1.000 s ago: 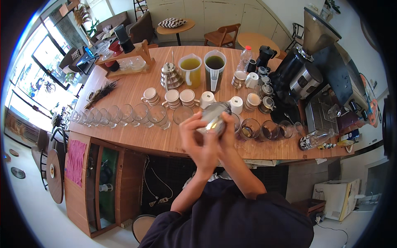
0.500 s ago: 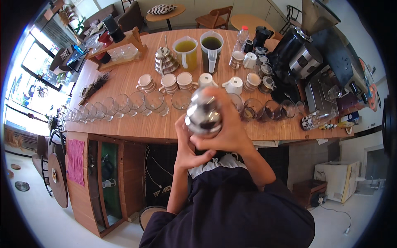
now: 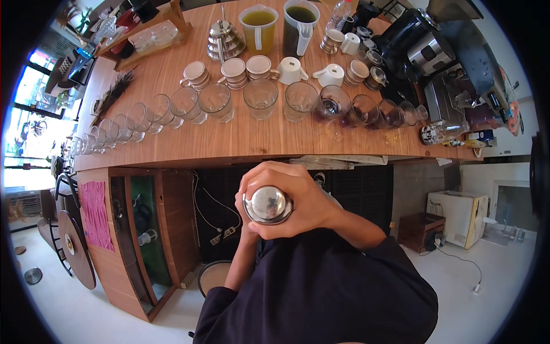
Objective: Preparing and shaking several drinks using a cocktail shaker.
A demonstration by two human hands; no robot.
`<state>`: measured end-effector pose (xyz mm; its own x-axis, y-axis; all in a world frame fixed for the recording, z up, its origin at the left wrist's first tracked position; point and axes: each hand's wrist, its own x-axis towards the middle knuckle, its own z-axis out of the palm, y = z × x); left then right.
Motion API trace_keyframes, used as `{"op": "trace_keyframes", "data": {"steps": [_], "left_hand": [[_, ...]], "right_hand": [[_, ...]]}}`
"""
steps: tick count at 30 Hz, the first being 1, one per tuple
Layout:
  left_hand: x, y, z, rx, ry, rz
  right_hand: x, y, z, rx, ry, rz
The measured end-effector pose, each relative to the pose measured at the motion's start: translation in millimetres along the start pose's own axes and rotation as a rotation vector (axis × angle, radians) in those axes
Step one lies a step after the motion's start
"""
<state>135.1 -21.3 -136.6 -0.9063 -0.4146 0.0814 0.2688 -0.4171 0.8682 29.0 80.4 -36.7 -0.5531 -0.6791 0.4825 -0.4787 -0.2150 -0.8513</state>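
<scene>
While both hands wrap a polished steel shaker [image 3: 267, 204] just below the middle of the frame, the person holds it close to the chest, off the long wooden surface [image 3: 240, 137] that curves across the upper half. The right hand [image 3: 301, 200] covers the shaker's right side and top edge with its fingers closed firmly around it. The left hand [image 3: 247, 198] presses the left side, its fingers curled on the metal too. Only the rounded, mirror-bright end of the shaker shows between them.

Judging by its look, the shaker is rigid and smooth, likely slippery if wet or cold, and somewhat weighty if filled. A two-handed hold around the body, with one palm over the end, seems the safest place to take it.

Along the surface, a row of empty clear glasses [image 3: 260, 97] runs from the upper left toward the centre. To the right of them stand glasses holding dark liquid [image 3: 366, 112]. Behind the row sit stacked small cups [image 3: 234, 70], a white cup [image 3: 291, 70], a small steel kettle [image 3: 224, 39], and two tall pitchers [image 3: 258, 26], one with yellow-green liquid and one with dark liquid. A black and steel coffee machine [image 3: 421, 49] fills the upper right. Below the surface, at left, a wooden cabinet [image 3: 129, 241] stands open-fronted on a pale floor [image 3: 69, 309].
</scene>
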Motion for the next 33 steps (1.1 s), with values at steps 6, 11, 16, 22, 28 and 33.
{"op": "trace_keyframes", "data": {"steps": [6,11,16,22,28,33], "left_hand": [[-2,-15,-24,0.057,-0.005,-0.243],[23,-30,-38,0.121,-0.007,-0.426],[28,-48,-38,0.187,-0.007,-0.591],[43,-20,-4,0.086,-0.401,-0.285],[84,-20,16,-0.047,-0.577,0.193],[90,-28,24,0.362,-0.385,0.367]], "right_hand": [[3,9,-21,0.356,-0.238,0.015],[12,13,-31,0.457,-0.353,-0.129],[24,10,-36,0.582,-0.494,-0.300],[31,3,-94,0.557,-0.362,-0.266],[-47,92,-139,0.205,0.130,-0.148],[-119,142,-158,-0.312,0.200,-0.060]]}}
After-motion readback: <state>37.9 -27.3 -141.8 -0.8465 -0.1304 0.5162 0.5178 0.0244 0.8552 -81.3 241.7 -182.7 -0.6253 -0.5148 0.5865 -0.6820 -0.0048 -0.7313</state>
